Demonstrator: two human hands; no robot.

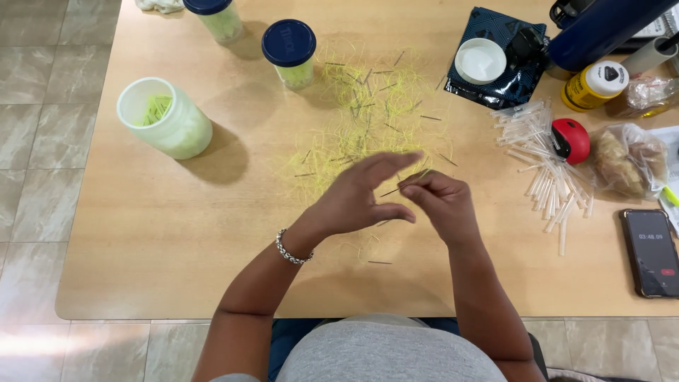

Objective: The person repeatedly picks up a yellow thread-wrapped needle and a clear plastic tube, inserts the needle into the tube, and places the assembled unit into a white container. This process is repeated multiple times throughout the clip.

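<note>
Two hands meet near the wooden table's front edge: a thin dark needle (393,190) is pinched in the closed right hand (438,205) beside the half-open, empty left hand (361,198), so it could be dropped among the loose yellow-green threads (353,120) if the pinch slackens.

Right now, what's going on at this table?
A person sits at a wooden table, both hands raised over a loose heap of yellow-green threads mixed with thin dark pins. The right hand pinches one thin dark pin at its fingertips; the left hand, fingers spread, is right beside it. An open white jar and two blue-lidded jars stand to the left. A pile of clear plastic tubes and a phone lie to the right.
</note>
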